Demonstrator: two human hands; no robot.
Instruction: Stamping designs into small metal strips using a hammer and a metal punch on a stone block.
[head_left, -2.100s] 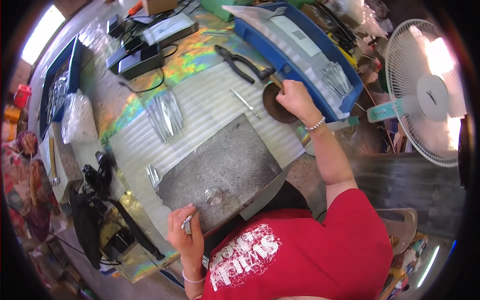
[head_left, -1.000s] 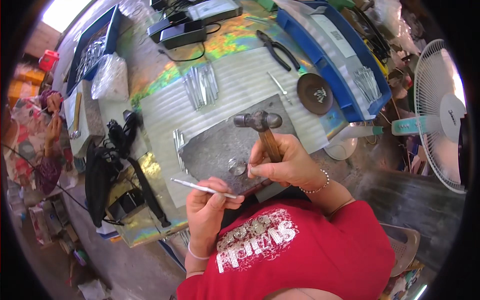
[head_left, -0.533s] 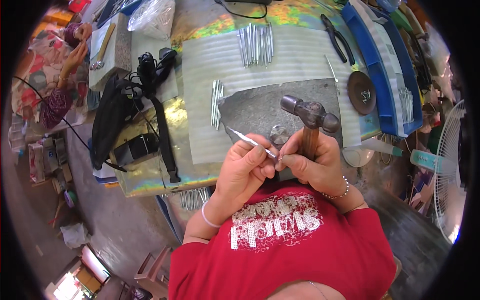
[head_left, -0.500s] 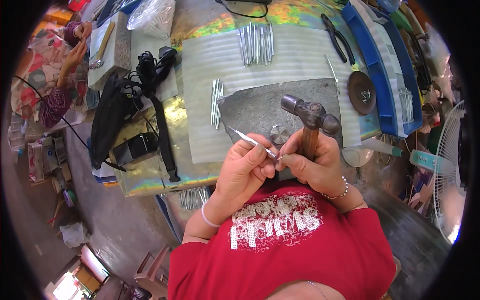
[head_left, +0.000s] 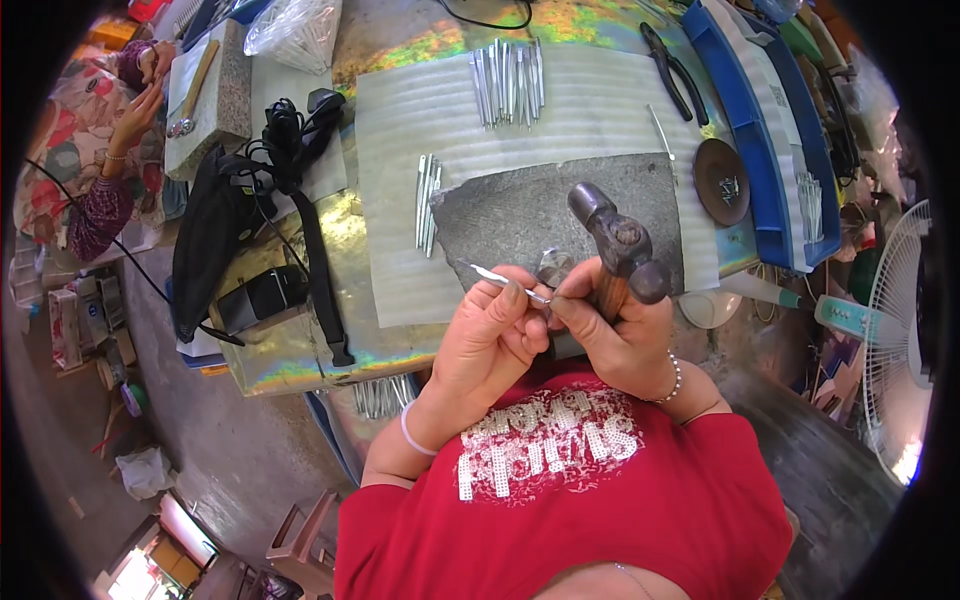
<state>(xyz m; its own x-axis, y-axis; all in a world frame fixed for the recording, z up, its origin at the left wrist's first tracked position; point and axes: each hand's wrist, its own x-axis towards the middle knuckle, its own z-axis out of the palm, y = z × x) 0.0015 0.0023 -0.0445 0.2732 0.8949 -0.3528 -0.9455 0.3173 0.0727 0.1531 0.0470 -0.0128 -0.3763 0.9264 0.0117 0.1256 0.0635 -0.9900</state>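
Observation:
My left hand point(head_left: 492, 345) is closed around a slim silver metal rod point(head_left: 487, 274), its thin tip pointing up and left. My right hand point(head_left: 632, 335) grips the wooden handle of a ball-peen hammer point(head_left: 624, 242), head upward. The right thumb and forefinger also pinch at the rod's near end; whether they hold a small part there is too small to tell. Both hands almost touch, just above the near edge of a dark grey stone slab point(head_left: 520, 210). On the slab, behind my fingers, sits a small shiny round metal piece point(head_left: 553, 262), partly hidden.
Silver rods point(head_left: 508, 85) lie on the white foam sheet point(head_left: 395, 130), with a smaller bunch point(head_left: 428, 205) left of the slab. Pliers point(head_left: 675, 72), a brown dish point(head_left: 721, 180) and a blue tray point(head_left: 745, 120) stand right. A black bag point(head_left: 210, 250) and another person's arm point(head_left: 105, 210) are left.
The hammer head has turned in my right hand, its rounded end now lower and nearer me. The rod has tilted slightly with my fingers. The whole view has shifted a little.

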